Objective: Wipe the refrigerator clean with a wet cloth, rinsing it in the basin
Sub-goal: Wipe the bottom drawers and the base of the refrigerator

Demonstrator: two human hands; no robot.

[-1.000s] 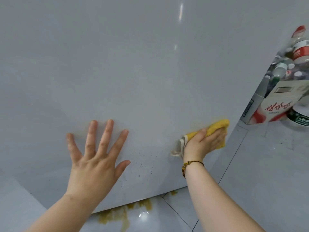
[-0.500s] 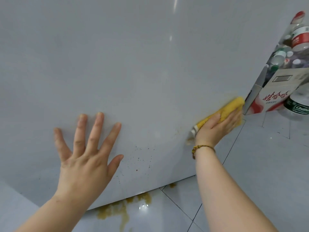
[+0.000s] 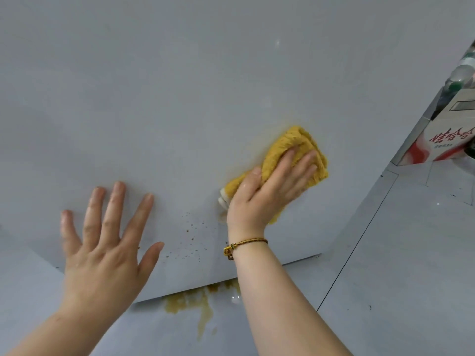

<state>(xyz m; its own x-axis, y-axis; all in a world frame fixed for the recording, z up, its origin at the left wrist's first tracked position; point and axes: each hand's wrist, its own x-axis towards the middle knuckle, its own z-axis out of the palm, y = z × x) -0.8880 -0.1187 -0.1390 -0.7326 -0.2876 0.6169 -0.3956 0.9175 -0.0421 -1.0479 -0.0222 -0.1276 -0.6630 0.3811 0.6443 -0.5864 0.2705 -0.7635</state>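
The refrigerator's pale grey glossy door (image 3: 180, 86) fills most of the head view. My right hand (image 3: 267, 191) presses a folded yellow cloth (image 3: 290, 145) flat against the door, right of centre, fingers spread over it. My left hand (image 3: 108, 240) rests flat on the door lower left, fingers apart, holding nothing. Small brown specks (image 3: 190, 235) dot the door between my two hands. The basin is not in view.
A brown-yellow spill (image 3: 190, 301) lies on the tiled floor (image 3: 398, 265) under the door's bottom edge. At the far right stands a white carton with red print (image 3: 442, 140), with bottles (image 3: 462, 75) above it.
My right hand has slid the cloth back left and up from the door's right edge toward the middle. My left hand has stayed pressed on the door.
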